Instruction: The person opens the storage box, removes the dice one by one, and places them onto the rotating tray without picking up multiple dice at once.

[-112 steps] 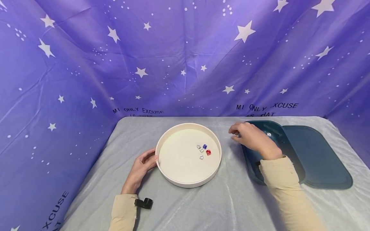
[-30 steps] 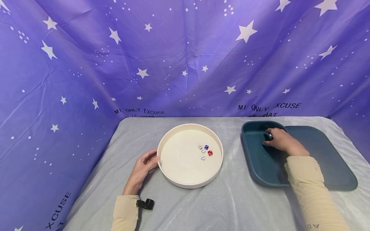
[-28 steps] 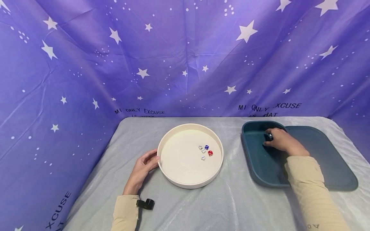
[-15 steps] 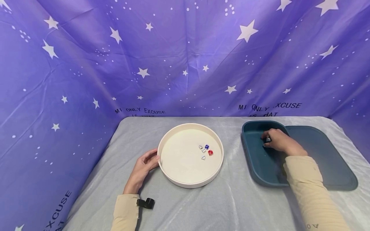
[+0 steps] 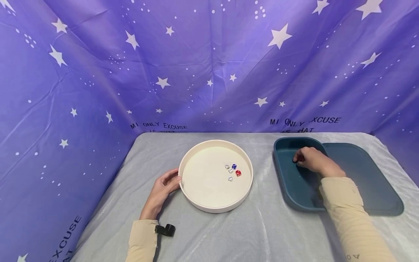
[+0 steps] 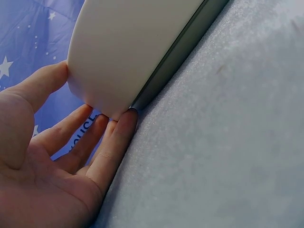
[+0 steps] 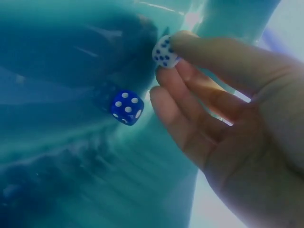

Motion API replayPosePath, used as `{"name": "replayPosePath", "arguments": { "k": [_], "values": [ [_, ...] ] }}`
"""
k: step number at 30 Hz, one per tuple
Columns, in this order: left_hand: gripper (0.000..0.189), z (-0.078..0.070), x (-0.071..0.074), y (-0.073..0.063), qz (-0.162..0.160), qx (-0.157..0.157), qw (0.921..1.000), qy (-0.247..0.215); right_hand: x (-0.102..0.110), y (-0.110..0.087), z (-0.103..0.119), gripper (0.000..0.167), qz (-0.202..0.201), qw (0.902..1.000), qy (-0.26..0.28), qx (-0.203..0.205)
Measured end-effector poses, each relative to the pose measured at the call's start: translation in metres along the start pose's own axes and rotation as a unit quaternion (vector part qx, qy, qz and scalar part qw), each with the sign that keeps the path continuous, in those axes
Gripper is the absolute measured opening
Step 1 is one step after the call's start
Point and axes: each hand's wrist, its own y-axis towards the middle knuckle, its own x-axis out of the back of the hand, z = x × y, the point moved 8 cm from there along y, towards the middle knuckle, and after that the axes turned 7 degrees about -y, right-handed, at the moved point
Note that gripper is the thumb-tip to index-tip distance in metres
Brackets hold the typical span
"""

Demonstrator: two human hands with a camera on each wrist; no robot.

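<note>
My left hand [image 5: 161, 189] holds the side of a round cream tray [image 5: 214, 209], thumb at the rim and fingertips against the outer wall, as the left wrist view shows. Inside the tray, toward its right, lie a red die [image 5: 238, 173], a blue die [image 5: 234, 166] and several white dice [image 5: 230, 178]. My right hand [image 5: 312, 161] is down in a teal box [image 5: 282, 182]. In the right wrist view its thumb and fingers pinch a white die [image 7: 163, 54] with blue pips. Beside the fingertips, a second blue die [image 7: 127, 108] lies in the box.
A flat teal lid [image 5: 370, 182] lies against the right side of the box. Grey plush cloth [image 5: 226, 236] covers the table. A purple star-patterned curtain [image 5: 203, 65] stands behind and at both sides. A black strap mount [image 5: 165, 230] sticks out from my left wrist.
My right hand has gone from the box's left edge into the box, then shifted slightly left as its fingers drew together on the white die. My left hand stays on the tray.
</note>
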Motion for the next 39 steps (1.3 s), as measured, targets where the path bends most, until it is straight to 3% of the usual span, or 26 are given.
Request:
{"name": "replayPosePath", "arguments": {
  "k": [11, 22, 39],
  "values": [
    [0.052, 0.0, 0.0, -0.001, -0.005, -0.001, 1.0, 0.002, 0.02, -0.004, 0.017, 0.007, -0.043, 0.9991, -0.003, 0.001],
    [0.053, -0.001, 0.0, -0.002, -0.005, -0.011, 0.9999, 0.01, 0.032, -0.005, 0.037, 0.004, -0.053, 0.9985, -0.007, -0.006],
    [0.053, 0.0, 0.0, -0.002, -0.007, -0.003, 1.0, 0.005, 0.041, -0.002, 0.08, 0.007, -0.081, 0.9962, -0.021, 0.023]
  ]
}}
